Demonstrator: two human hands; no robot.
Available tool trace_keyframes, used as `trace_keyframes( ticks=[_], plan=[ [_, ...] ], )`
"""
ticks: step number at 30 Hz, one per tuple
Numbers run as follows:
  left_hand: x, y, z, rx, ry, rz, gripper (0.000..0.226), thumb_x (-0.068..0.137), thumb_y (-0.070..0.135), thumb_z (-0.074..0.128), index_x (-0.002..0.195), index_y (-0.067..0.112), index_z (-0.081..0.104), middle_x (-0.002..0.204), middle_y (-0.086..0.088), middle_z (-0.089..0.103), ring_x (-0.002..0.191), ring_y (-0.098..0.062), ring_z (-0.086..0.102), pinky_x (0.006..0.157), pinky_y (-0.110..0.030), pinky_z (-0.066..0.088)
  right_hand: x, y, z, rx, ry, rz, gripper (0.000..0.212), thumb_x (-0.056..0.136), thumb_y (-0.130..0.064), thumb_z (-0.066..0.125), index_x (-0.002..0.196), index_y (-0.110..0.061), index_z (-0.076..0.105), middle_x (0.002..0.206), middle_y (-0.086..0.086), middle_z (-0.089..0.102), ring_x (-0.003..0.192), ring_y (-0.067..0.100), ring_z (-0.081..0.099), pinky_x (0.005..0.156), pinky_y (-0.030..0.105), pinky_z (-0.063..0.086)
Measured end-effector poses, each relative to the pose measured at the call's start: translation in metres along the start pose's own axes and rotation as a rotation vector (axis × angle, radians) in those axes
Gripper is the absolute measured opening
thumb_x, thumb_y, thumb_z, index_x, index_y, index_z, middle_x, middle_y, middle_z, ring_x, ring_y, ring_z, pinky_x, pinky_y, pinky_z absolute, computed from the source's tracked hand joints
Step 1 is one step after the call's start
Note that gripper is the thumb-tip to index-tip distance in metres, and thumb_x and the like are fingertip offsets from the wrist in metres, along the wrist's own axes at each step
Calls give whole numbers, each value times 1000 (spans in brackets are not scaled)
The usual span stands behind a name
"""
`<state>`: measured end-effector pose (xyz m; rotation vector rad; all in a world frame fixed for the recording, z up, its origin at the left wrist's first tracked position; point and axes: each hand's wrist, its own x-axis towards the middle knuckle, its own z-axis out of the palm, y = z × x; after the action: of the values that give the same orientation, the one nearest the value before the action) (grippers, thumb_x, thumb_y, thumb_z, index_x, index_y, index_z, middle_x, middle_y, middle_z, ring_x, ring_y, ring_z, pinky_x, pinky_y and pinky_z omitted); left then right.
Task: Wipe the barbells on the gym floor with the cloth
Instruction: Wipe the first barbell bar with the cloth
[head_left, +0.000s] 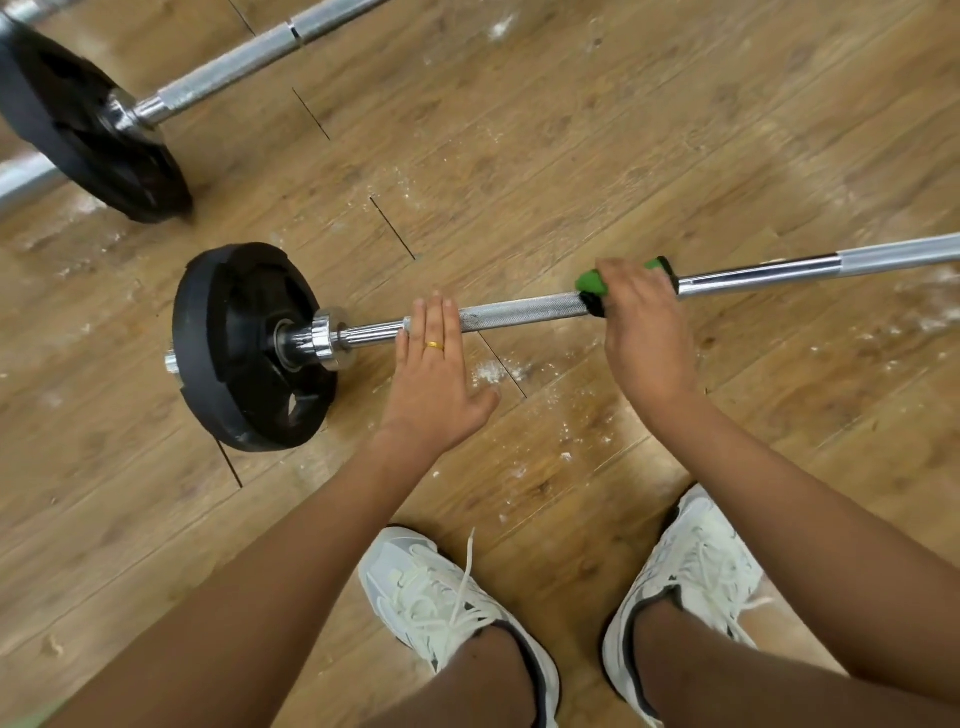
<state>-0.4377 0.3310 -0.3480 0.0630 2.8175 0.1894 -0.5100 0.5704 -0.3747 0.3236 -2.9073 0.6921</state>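
1. The near barbell lies on the wood floor with its black weight plate at one end. The green cloth is wrapped round the shaft, well along from that plate.
2. My right grip is closed round the cloth and the bar inside it.
3. My left grip lies flat with straight fingers on the shaft, between the plate and the cloth, holding nothing.
4. I judge I'm mid-wipe. Next I should slide the cloth toward the plate, lifting the left grip out of its path.
5. A second barbell lies beyond the plate.
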Motion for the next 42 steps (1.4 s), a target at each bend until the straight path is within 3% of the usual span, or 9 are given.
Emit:
trace_keyframes(
  ticks=[7,12,15,19,26,29,32,37,42],
  plan=[
    [-26,38,7,24,70,62,94,98,57,37,158,1,-9,166,-16,-15,154,-27,-17,120,-44,-14,-31,-23,11,25,-122,-275,56,86,8,59,140,-5,52,139,11,58,133,31,50,118,45,31],
    [-40,27,12,95,7,117,103,94,61,43,157,4,-15,166,-14,-20,153,-28,-20,123,-48,-8,-41,1,-13,-4,-79,-64,44,91,5,55,134,-6,56,131,12,62,122,31,55,115,43,35],
    [-49,35,15,42,-18,115,104,91,64,38,158,2,-12,166,-16,-19,153,-28,-20,123,-47,-8,-53,-15,-8,14,-111,-166,44,90,5,56,133,-5,57,131,13,61,125,33,54,114,48,34],
    [-60,32,15,119,-11,127,98,94,64,30,158,0,-7,166,-18,-16,154,-29,-13,124,-48,-4,-62,-17,-7,40,-164,-293,49,88,7,59,136,-5,56,137,12,60,131,33,52,118,44,30],
    [-69,39,15,-7,-88,138,99,95,65,32,157,3,-14,164,-15,-24,152,-27,-22,123,-46,-11,-77,-2,-15,61,-151,-187,57,86,14,61,139,-5,54,140,13,58,136,34,48,120,47,29],
    [-74,39,15,-2,-105,143,100,91,69,22,158,3,-14,165,-15,-22,152,-26,-24,122,-43,-14,-87,-10,-16,51,-230,-347,73,77,21,62,144,-4,49,148,15,50,143,35,38,121,45,19],
    [-79,37,15,1,-120,155,98,96,66,32,158,5,-14,165,-13,-23,152,-25,-25,120,-42,-17,-97,-12,-19,43,-297,-496,83,73,21,62,149,-6,43,155,12,43,148,30,31,122,43,18],
    [-88,38,14,-5,-123,167,95,99,63,34,158,7,-15,165,-10,-24,151,-23,-26,123,-46,-13,-92,-2,-24,59,-217,-248,60,88,10,61,144,-7,48,144,13,54,138,33,46,120,42,26],
    [-95,37,14,20,-172,197,97,97,64,30,158,5,-15,165,-13,-24,151,-24,-26,122,-39,-14,-94,-8,-18,55,-274,-494,62,83,9,65,142,-5,52,144,12,55,137,32,47,116,44,32]
  ],
)
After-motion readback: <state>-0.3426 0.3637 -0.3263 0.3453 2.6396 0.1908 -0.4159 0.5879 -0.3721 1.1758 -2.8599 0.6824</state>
